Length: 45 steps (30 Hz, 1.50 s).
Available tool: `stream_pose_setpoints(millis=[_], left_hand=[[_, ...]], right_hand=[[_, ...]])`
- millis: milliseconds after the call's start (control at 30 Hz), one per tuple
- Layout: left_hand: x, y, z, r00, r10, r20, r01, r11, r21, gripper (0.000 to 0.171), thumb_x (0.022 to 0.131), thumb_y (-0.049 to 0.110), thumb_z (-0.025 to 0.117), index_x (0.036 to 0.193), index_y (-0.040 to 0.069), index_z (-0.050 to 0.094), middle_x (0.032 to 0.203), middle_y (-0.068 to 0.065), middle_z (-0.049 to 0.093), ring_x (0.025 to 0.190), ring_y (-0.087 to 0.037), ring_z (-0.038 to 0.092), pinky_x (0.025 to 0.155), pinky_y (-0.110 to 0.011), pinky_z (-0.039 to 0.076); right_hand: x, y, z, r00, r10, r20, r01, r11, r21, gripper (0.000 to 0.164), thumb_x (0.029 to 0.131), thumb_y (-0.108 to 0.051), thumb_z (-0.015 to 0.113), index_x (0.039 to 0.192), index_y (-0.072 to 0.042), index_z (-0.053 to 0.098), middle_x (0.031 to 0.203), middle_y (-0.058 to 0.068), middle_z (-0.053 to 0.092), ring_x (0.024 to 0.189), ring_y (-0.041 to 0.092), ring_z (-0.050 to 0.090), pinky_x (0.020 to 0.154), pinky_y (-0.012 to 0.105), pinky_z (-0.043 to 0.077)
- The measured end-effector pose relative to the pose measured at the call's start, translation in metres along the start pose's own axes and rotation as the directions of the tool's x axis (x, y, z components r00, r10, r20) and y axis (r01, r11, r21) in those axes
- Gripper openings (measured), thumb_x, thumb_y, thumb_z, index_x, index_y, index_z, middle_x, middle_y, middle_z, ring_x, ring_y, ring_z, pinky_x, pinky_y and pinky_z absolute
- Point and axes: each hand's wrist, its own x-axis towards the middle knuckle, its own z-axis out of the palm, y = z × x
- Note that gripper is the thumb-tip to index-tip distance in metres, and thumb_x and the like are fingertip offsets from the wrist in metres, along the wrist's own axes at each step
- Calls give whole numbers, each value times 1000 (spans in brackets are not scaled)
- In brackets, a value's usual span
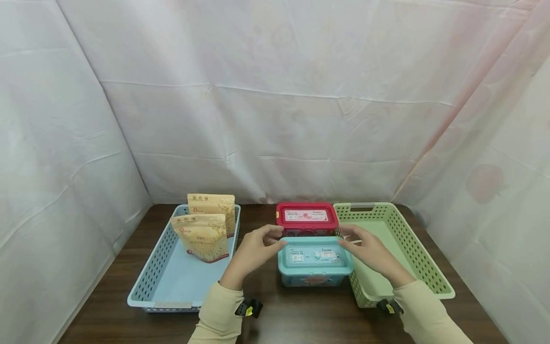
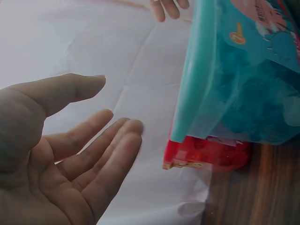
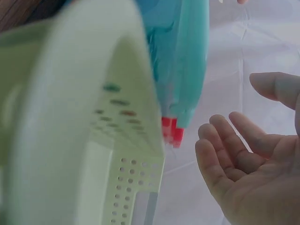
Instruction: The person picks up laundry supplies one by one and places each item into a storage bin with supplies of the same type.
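A teal lidded plastic box [image 1: 315, 260] stands on the table, with a red lidded box [image 1: 307, 217] right behind it. My left hand [image 1: 257, 248] hovers at the teal box's left side; in the left wrist view its loosely bent fingers [image 2: 110, 159] hold nothing and stay apart from the box. On the other side, my right hand [image 1: 371, 248] hovers over the box's right edge and the green basket's near side. The right wrist view shows that palm empty too, its fingers [image 3: 229, 150] relaxed. Most of the red box's front is hidden by the teal one.
To the left lies a blue basket [image 1: 150, 277] with two yellow pouches [image 1: 204, 239] standing in it. A green perforated basket [image 1: 418, 248] lies at the right, its left wall against the boxes. White sheeting [image 1: 275, 129] hangs behind and at both sides of the dark wooden table [image 1: 296, 320].
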Motion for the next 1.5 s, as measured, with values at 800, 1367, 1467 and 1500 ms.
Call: stream_pose_setpoints(millis=[800,1367,1467,1500], left_hand=[[5,-22,19,999,-46,-17,48,988,146,50,88,25,79,129,0,64,98,-6,55,86,-17,53,70,-32,50],[3,-16,20,999,-39,21,36,990,139,51,86,14,79,130,-5,62,104,-11,57,89,-18,60,74,-31,57],[3,-16,19,999,-35,32,30,989,148,50,87,13,79,130,-6,62,104,-12,57,88,-18,60,73,-31,57],[2,-16,19,999,-34,34,29,988,152,50,87,13,79,130,-6,62,104,-12,57,88,-18,60,73,-31,57]], right_hand=[[-5,12,-2,996,8,84,2,993,-117,45,96,-14,68,134,8,58,126,24,60,99,29,66,78,42,57],[-3,8,-3,995,-41,95,56,985,-161,39,92,-7,70,126,11,63,117,24,64,90,26,70,75,40,58],[-3,7,-2,994,-45,98,61,985,-163,39,92,-5,70,126,12,62,117,25,65,89,26,70,75,39,58],[-3,7,-2,994,-48,99,64,984,-164,39,91,-5,70,125,12,63,117,25,65,89,26,70,75,39,58]])
